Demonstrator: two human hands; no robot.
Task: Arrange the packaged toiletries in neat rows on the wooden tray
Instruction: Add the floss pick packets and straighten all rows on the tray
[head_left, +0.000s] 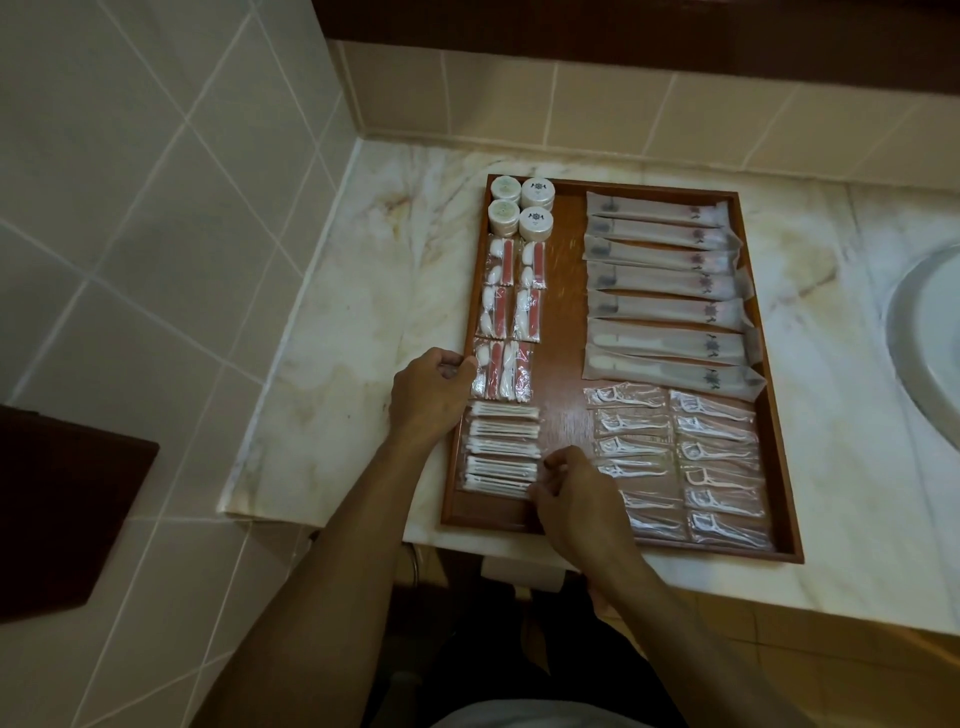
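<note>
A wooden tray lies on the veined marble tabletop in a tiled corner, with a white basin at the right edge. It holds four round white jars at the far left, clear packets with pink sticks below them, swab packs nearest, seven long frosted sleeves at right, and floss-pick packets in two columns. The left hand curls its fingers over the tray's left rim beside a packet, while the right hand pinches the swab packs' right ends.
</note>
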